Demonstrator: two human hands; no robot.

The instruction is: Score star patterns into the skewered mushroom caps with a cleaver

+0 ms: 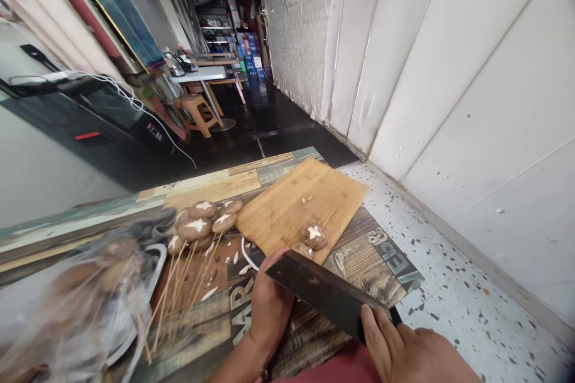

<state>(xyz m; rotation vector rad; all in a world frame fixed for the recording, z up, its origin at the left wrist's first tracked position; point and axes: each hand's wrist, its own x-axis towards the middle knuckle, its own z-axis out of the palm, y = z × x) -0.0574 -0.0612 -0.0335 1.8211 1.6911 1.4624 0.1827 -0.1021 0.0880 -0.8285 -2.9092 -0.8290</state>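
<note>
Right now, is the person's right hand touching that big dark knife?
Touching. The head view shows it plainly: the right hand has its fingers pressed over the handle end of the knife.

Cutting bd [287, 203] on table [359, 269]. On bd, nr its close edge: 1 mushroom [314, 236], w/ a 2nd just beside it, partly hidden behind knife [323, 290]. Knife in R hand [399, 341], slanting across in front of bd, far end at L hand [272, 293]. L of bd: mushroom cluster [197, 226]; skewers [168, 290] run from it twd person. Scraps [245, 270] betw. skewers & bd. Far L: plastic bag [67, 311] w/ mushrooms inside, tray [157, 269] rim on its R. Bkgd L: stool [197, 111] by small table [202, 75], kettle [172, 63] on top. Wall [449, 72] R, past floor [471, 269].
</note>
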